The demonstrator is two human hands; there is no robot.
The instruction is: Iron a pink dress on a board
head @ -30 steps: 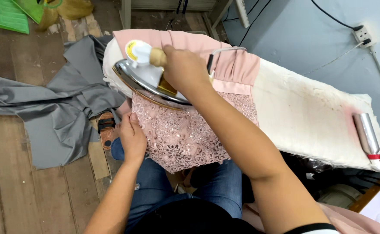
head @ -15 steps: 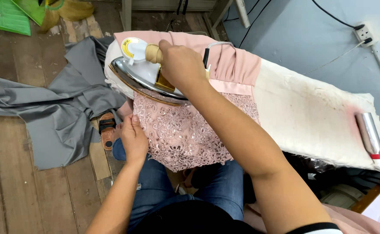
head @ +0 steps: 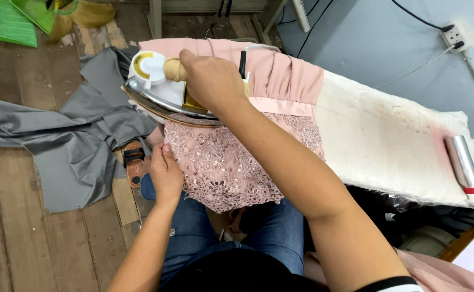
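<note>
A long white padded ironing board (head: 388, 146) runs across the view above a wooden floor (head: 15, 227) where a grey cloth (head: 64, 140) lies spread, and a pink garment (head: 280, 81) with a lace panel (head: 221, 162) is draped over the board's narrow end, the lace hanging off the near edge. On that end sits a steel-soled iron (head: 161, 94), its handle gripped by the right hand (head: 210, 81) with fingers wrapped tight around it. The left hand (head: 164, 173) pinches the left edge of the lace, fingers closed on the fabric, while a metal spray bottle (head: 461, 165) lies at the board's far right end.
</note>
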